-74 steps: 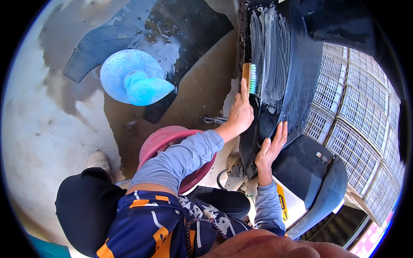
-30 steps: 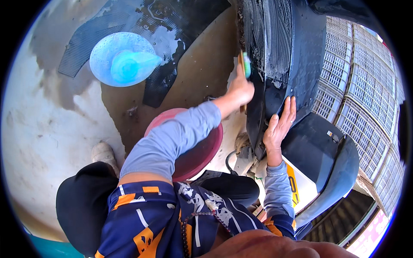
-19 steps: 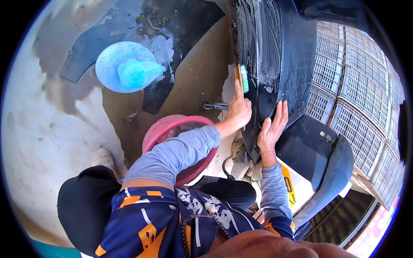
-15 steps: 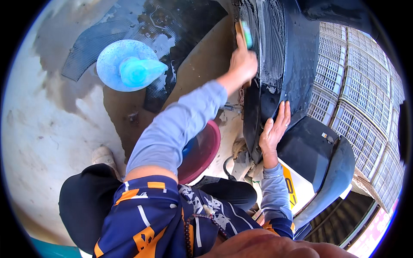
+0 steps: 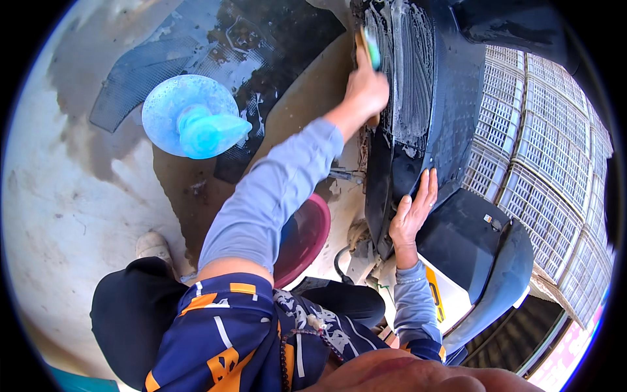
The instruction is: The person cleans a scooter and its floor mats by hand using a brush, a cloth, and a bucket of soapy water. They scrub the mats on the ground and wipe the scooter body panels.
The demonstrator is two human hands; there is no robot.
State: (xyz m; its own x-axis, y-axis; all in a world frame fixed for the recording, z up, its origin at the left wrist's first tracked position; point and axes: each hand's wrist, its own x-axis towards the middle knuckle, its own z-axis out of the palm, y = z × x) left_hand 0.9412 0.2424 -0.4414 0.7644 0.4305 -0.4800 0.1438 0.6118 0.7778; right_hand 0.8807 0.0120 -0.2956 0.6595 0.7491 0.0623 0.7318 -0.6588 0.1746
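My left hand [image 5: 367, 91] is closed around a scrubbing brush [image 5: 371, 49] with a wooden back and pale green bristles. The brush is blurred and lies at the left edge of a long black panel [image 5: 410, 72], which is streaked with white suds. Lower on the same panel, my right hand [image 5: 411, 219] rests with fingers stretched out and holds nothing. Just below that hand are a glossy black casing [image 5: 454, 238] and a white plate with a yellow band [image 5: 447, 294].
A maroon basin [image 5: 312, 251] stands beside my knee. On the wet floor are dark textured mats [image 5: 140, 81] and a translucent blue plastic vessel [image 5: 189, 108]. Stacked grey slatted crates [image 5: 548, 157] line the right side. A black overhang [image 5: 516, 23] juts in above.
My view has shifted slightly, so the floor things and panel sit a little lower. My left hand and the brush have moved a little along the panel's edge; my right hand stays against the panel.
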